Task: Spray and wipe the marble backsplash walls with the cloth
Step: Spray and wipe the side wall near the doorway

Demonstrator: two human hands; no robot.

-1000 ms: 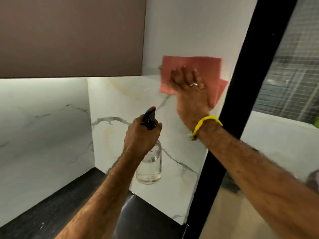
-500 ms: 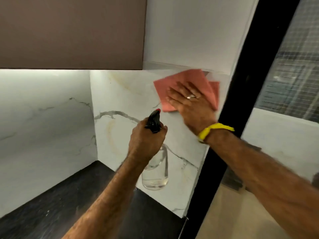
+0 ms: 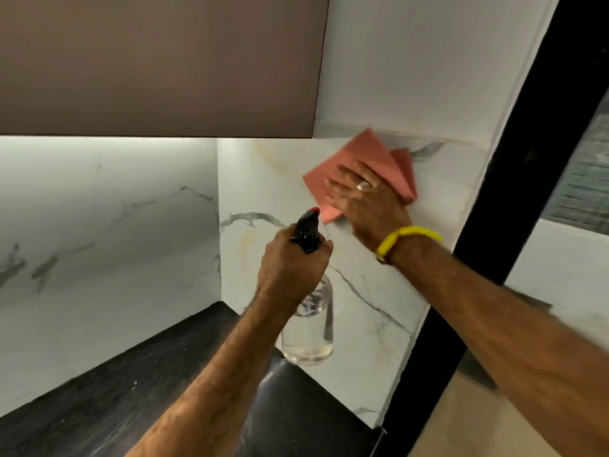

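The white marble backsplash (image 3: 270, 278) with grey veins forms a corner; a second panel (image 3: 99, 252) runs along the left. My right hand (image 3: 365, 206), wearing a ring and a yellow wristband, presses a folded pink cloth (image 3: 359, 159) flat against the upper part of the right-hand panel, fingers straight and spread. My left hand (image 3: 293, 262) grips the neck of a clear spray bottle (image 3: 308, 331) with a black trigger head and red nozzle, held in front of the same panel, below the cloth.
A brown upper cabinet (image 3: 158, 64) overhangs the left panel. A dark stone countertop (image 3: 131, 390) lies below. A black vertical frame (image 3: 487, 225) borders the marble on the right, with a white wall (image 3: 412, 61) above the backsplash.
My right hand has slid the cloth down and leftward from the white wall edge onto the marble, turning it to a slant. The spray bottle has stayed about where it was.
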